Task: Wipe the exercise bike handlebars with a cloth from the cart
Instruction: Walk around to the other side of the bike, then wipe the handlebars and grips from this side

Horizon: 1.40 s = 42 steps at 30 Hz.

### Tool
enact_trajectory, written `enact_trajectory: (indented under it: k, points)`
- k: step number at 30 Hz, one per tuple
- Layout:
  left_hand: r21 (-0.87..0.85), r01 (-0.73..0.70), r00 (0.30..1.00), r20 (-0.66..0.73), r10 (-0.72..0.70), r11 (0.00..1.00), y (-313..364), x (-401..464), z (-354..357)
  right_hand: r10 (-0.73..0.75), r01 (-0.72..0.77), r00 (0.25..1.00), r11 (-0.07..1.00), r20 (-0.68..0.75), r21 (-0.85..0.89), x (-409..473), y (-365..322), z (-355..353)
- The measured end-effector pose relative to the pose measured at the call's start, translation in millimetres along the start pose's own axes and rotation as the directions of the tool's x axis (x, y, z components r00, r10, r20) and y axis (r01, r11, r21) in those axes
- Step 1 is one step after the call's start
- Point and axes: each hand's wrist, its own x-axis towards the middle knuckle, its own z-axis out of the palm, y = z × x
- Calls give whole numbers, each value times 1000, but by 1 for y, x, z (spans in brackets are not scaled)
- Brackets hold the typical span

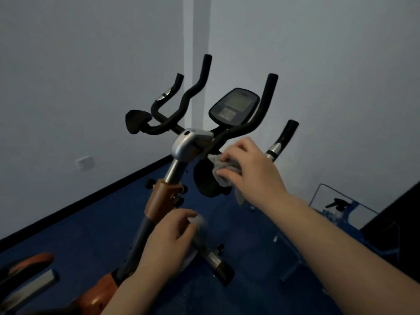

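Note:
The exercise bike stands in front of me, its black handlebars (pixel 195 87) curving up around a dark console (pixel 235 106) on a silver and orange stem (pixel 179 164). My right hand (pixel 252 169) is closed on a grey cloth (pixel 223 172) and presses it against the right handlebar close to the stem. A corner of the cloth hangs down below the hand. My left hand (pixel 170 239) hovers lower, beside the orange part of the stem, fingers curled; something pale and blurred shows at its fingertips, and I cannot tell what it is.
A cart (pixel 336 214) with a black-topped spray bottle (pixel 336 204) stands at the right. The bike's base bar (pixel 218 264) rests on blue floor. White walls meet in a corner behind the bike. A second orange machine part (pixel 29 267) sits at lower left.

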Motion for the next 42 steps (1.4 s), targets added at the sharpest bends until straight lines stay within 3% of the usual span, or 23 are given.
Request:
enact_trajectory:
  k: [4, 8, 11, 13, 16, 18, 20, 23, 25, 28, 30, 33, 35, 37, 39, 40, 42]
  points:
    - [-71, 4, 1000, -30, -6, 997, -11, 50, -9, -62, 89, 988, 976, 139, -199, 54, 13, 52]
    - [-113, -24, 1000, -11, 23, 993, -24, 83, -2, 35, -14, 993, 984, 111, -178, 31, 26, 75]
    - [-242, -11, 1000, -12, 9, 970, -22, 97, 9, -20, 72, 967, 978, 254, -194, 16, 31, 64]
    - [-350, 5, 1000, 9, -2, 937, -18, 103, 13, 9, 50, 946, 984, 323, -174, 27, 33, 52]
    - [-355, -69, 997, -58, 52, 932, -17, 113, 12, 4, 14, 987, 993, 163, -114, 56, 34, 57]
    - [-348, -91, 992, -110, 56, 933, -15, 115, 8, 9, 3, 990, 996, 138, -87, 58, 28, 70]
    - [-383, -86, 992, -121, 42, 920, -12, 117, 6, -37, 65, 971, 991, 237, -114, 46, 26, 76]
    - [-404, -107, 991, -116, 65, 909, -7, 117, 9, -159, 257, 846, 958, 510, -128, 39, 32, 65]
    - [-410, -124, 987, -141, 71, 904, -2, 117, 10, -127, 235, 812, 964, 570, -121, 56, 34, 58]
    - [-458, -99, 985, -173, 21, 883, 3, 119, 10, -143, 211, 910, 968, 388, -138, 70, 31, 66]
    - [-524, -59, 986, -165, -33, 849, 3, 118, 12, -159, 200, 934, 975, 320, -99, 59, 24, 75]
    - [-508, -81, 983, -182, -15, 857, 6, 117, 15, -238, 280, 868, 959, 435, -34, 34, 27, 73]
    - [-430, -105, 979, -201, 19, 897, 6, 118, 18, -231, 254, 818, 967, 526, 31, 32, 39, 55]
    - [-406, -102, 981, -195, 23, 908, 5, 119, 21, -164, 145, 874, 986, 458, 78, 40, 50, 39]
    - [-421, -86, 984, -175, 12, 903, 6, 120, 28, -42, 5, 967, 989, 251, 148, 56, 58, 33]
    - [-440, -77, 986, -169, 2, 894, 8, 122, 33, 12, -42, 986, 984, 168, 173, 64, 60, 36]
    - [-449, -69, 984, -180, -14, 891, 11, 123, 43, 113, -138, 977, 981, 179, 138, 66, 58, 49]
